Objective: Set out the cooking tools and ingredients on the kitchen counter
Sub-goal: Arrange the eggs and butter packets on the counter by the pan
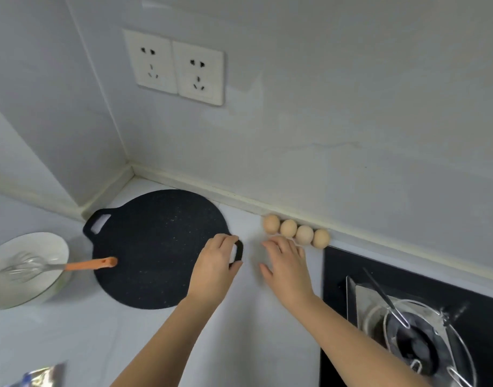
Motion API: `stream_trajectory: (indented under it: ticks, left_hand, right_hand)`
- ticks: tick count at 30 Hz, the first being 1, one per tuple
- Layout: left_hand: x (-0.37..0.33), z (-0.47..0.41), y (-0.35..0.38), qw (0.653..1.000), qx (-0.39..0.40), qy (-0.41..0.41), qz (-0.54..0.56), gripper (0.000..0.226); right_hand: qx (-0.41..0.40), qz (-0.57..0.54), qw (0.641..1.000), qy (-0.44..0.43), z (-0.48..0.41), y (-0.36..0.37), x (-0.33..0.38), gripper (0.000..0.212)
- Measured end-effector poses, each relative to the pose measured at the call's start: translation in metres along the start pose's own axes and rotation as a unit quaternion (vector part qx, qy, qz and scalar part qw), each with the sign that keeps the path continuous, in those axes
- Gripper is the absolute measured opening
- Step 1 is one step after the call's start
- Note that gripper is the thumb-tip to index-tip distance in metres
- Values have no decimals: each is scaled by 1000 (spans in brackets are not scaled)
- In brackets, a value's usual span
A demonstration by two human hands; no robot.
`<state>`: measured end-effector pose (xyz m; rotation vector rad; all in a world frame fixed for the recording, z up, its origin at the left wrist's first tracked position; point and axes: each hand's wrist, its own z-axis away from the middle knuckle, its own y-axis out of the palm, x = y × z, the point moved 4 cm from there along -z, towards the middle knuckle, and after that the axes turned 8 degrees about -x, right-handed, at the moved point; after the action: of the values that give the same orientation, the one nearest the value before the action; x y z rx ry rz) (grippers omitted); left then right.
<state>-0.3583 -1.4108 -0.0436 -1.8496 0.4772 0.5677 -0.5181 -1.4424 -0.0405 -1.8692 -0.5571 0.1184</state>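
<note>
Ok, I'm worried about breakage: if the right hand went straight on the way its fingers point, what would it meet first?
Probably the eggs along the wall: the right hand is open, fingers aimed at them. How near is hard to tell.

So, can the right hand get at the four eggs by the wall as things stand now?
Probably yes. The right hand is open over the counter just in front of the eggs, with nothing between them. The left hand grips the handle of the black pan, off to the side.

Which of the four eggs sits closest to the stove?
The rightmost egg, at the row's end beside the black stove; the others lie farther left.
</note>
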Motion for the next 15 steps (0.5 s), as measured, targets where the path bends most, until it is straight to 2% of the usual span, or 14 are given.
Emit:
stream_trajectory:
  ticks: [9, 15]
  left_hand:
    - [110, 137, -134, 988, -21, -135, -66, 36]
    - [184, 194, -197, 976, -66, -173, -114, 38]
  right_hand:
    - [160, -142, 975, -52, 47, 26, 171, 37]
    - [253, -193, 944, -86, 64, 52, 266, 39]
